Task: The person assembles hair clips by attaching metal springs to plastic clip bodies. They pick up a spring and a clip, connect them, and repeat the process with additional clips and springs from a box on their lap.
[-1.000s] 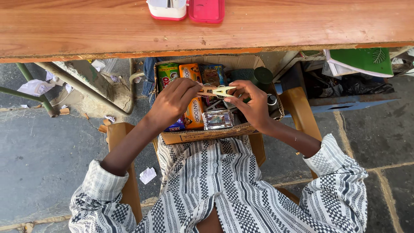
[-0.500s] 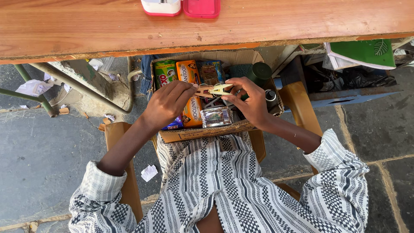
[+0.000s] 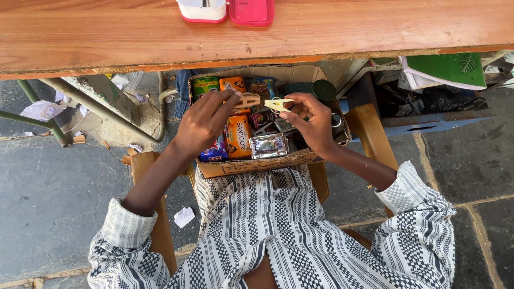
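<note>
**A peg in each hand, held over the box**

Your left hand [image 3: 201, 123] pinches a tan peg [image 3: 247, 100] between thumb and fingertips, fingers closed narrow on its rear end so the front points across toward your other hand. Your right hand [image 3: 313, 120] does the same with a pale yellow peg [image 3: 278, 104], gripped at its tail, nose aimed back at the tan one. The two tips sit just apart, nearly nose to nose, which reads as you lining them up or comparing them; I can't tell whether either peg is squeezed open.

Both grips hang right above the cardboard box [image 3: 257, 163] on your lap, so anything that slips falls back in, not onto the stone floor. Under your left palm lie an orange packet [image 3: 239, 138] and a blue wrapper [image 3: 214, 154]; below and between the two grips lies a silver foil pack [image 3: 269, 145]. Beyond the tan peg, at the box's far wall, stand a green packet [image 3: 203, 85] and another orange one. Past your right fingers a dark green cap [image 3: 324, 90] sits by the box's far corner.

The wooden tabletop [image 3: 321, 29] overhangs beyond the box, carrying a pink-and-white case [image 3: 225, 9], well clear of your hands.
</note>
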